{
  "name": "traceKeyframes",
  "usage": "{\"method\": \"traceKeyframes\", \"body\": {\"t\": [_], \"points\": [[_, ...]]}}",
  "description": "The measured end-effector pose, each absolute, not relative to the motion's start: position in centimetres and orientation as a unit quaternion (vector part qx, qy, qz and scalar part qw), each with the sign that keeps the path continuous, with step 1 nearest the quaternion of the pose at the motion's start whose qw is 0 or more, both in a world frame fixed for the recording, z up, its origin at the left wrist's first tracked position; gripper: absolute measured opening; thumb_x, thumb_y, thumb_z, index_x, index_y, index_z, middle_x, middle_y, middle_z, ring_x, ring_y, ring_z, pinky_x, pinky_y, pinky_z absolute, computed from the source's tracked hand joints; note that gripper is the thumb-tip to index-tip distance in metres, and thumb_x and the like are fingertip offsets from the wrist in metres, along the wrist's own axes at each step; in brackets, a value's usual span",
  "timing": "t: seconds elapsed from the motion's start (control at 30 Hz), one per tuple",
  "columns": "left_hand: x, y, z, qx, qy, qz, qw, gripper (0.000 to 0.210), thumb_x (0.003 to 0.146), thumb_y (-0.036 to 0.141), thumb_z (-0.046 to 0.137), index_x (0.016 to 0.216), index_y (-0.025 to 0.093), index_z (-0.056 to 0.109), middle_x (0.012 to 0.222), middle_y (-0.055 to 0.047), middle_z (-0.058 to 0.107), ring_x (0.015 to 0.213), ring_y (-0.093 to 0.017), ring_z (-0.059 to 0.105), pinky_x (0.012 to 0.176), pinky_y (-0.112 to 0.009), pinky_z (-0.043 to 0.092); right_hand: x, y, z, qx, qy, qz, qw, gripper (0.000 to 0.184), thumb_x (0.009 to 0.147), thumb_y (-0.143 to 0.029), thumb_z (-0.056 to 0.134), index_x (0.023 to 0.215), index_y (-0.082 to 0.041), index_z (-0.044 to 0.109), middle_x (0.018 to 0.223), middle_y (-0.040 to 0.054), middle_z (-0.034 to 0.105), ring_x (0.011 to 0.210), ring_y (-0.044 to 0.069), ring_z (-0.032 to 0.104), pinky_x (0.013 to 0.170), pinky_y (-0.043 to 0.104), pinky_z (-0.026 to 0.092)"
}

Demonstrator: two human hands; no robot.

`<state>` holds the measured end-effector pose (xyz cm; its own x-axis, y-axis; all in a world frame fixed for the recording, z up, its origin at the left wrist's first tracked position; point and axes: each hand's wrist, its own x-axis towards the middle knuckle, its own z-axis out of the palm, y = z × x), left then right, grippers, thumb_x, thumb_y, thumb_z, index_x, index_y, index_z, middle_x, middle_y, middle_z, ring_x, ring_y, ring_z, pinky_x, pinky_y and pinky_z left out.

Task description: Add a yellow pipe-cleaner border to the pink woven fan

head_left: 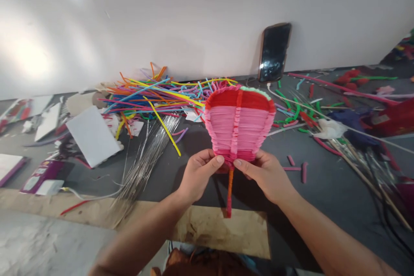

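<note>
Between my two hands stands a fan-shaped piece made of pipe cleaners [221, 125], pink over most of its face with a red band near the top. A mint-green stretch edges its upper right rim, and a red-orange rib runs down the middle. From its narrow base an orange and red stem [230, 189] hangs down. My left hand [202, 172] pinches the lower left of the base, thumb in front. My right hand [263, 172] pinches the lower right the same way. The fingers behind the piece are mostly hidden.
Loose coloured pipe cleaners [142, 95] lie heaped at the back, with a bundle of thin wires [148, 159] in front. A phone [275, 51] leans on the wall, its white cable [323, 114] running right. A white box [93, 136] sits left; green and red pieces are scattered right.
</note>
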<state>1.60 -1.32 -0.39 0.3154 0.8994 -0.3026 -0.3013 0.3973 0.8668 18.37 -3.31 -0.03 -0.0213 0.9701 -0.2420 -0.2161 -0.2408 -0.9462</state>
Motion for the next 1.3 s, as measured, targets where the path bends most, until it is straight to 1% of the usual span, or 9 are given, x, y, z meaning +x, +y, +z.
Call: {"method": "traceKeyframes", "body": {"t": [0.2,0.33,0.47,0.63,0.9,1.0,1.1,1.17,1.3], "points": [[1.6,-1.4,-0.4,0.361,0.426,0.395,0.730,0.022,0.074,0.033,0.074,0.080,0.012,0.069,0.071,-0.004,0.071,0.063,-0.012,0.065,0.066,-0.026,0.055,18.4,-3.3,0.4,-0.503,-0.375,0.617,0.475,0.025,0.065,-0.039,0.076,0.070,-0.018,0.065,0.051,-0.0056,0.049,0.047,0.008,0.036,0.048,0.024,0.033],[1.6,-1.4,-0.4,0.350,0.409,0.381,0.752,0.024,0.075,0.034,0.072,0.082,0.011,0.069,0.074,-0.006,0.071,0.066,-0.014,0.066,0.069,-0.028,0.055,18.5,-3.3,0.4,-0.511,-0.386,0.607,0.471,0.024,0.065,-0.041,0.076,0.071,-0.019,0.068,0.054,-0.0031,0.055,0.051,0.011,0.044,0.050,0.026,0.038],[1.5,-1.3,-0.3,0.347,0.431,0.363,0.749,0.027,0.071,0.035,0.075,0.080,0.011,0.070,0.071,-0.006,0.071,0.064,-0.014,0.065,0.065,-0.028,0.055,18.7,-3.4,0.1,-0.515,-0.414,0.594,0.458,0.026,0.066,-0.039,0.076,0.080,-0.019,0.071,0.067,0.0010,0.065,0.061,0.015,0.054,0.056,0.028,0.044],[1.5,-1.3,-0.1,0.356,0.436,0.383,0.732,0.026,0.068,0.034,0.078,0.077,0.011,0.071,0.071,-0.006,0.071,0.063,-0.014,0.065,0.064,-0.026,0.054,18.7,-3.4,-0.1,-0.493,-0.407,0.614,0.464,0.025,0.067,-0.038,0.077,0.082,-0.019,0.071,0.067,0.0007,0.067,0.059,0.014,0.054,0.057,0.027,0.046],[1.4,-1.4,-0.1,0.333,0.399,0.334,0.786,0.027,0.072,0.035,0.075,0.083,0.011,0.071,0.076,-0.007,0.072,0.069,-0.015,0.067,0.070,-0.030,0.056,18.8,-3.5,-0.3,-0.485,-0.402,0.624,0.462,0.025,0.067,-0.036,0.078,0.086,-0.020,0.071,0.082,0.0037,0.071,0.076,0.019,0.062,0.074,0.034,0.051],[1.4,-1.4,0.1,0.336,0.408,0.344,0.776,0.028,0.068,0.035,0.078,0.081,0.011,0.072,0.076,-0.008,0.072,0.068,-0.015,0.067,0.069,-0.030,0.056,18.9,-3.5,-0.6,-0.479,-0.389,0.635,0.465,0.024,0.066,-0.035,0.079,0.084,-0.020,0.070,0.076,0.0020,0.069,0.066,0.015,0.059,0.064,0.029,0.049],[1.5,-1.4,0.2,0.340,0.415,0.358,0.764,0.028,0.069,0.036,0.077,0.081,0.011,0.072,0.075,-0.007,0.072,0.067,-0.015,0.066,0.069,-0.030,0.056,19.0,-3.5,-0.8,-0.466,-0.346,0.661,0.476,0.025,0.064,-0.032,0.081,0.083,-0.021,0.069,0.067,-0.0008,0.063,0.054,0.010,0.049,0.051,0.023,0.042],[1.4,-1.3,0.2,0.337,0.419,0.372,0.756,0.027,0.069,0.035,0.077,0.080,0.011,0.072,0.073,-0.006,0.072,0.065,-0.014,0.065,0.067,-0.029,0.056,19.0,-3.4,-0.8,-0.448,-0.308,0.680,0.491,0.027,0.062,-0.030,0.082,0.083,-0.021,0.067,0.064,-0.0025,0.059,0.052,0.008,0.046,0.050,0.022,0.040],[1.3,-1.2,0.0,0.325,0.423,0.400,0.745,0.025,0.069,0.034,0.077,0.076,0.011,0.071,0.069,-0.005,0.071,0.062,-0.014,0.065,0.064,-0.028,0.055,18.6,-3.3,-0.7,-0.420,-0.258,0.705,0.509,0.035,0.059,-0.031,0.084,0.088,-0.023,0.066,0.067,-0.0029,0.057,0.054,0.010,0.048,0.052,0.024,0.041]]}}
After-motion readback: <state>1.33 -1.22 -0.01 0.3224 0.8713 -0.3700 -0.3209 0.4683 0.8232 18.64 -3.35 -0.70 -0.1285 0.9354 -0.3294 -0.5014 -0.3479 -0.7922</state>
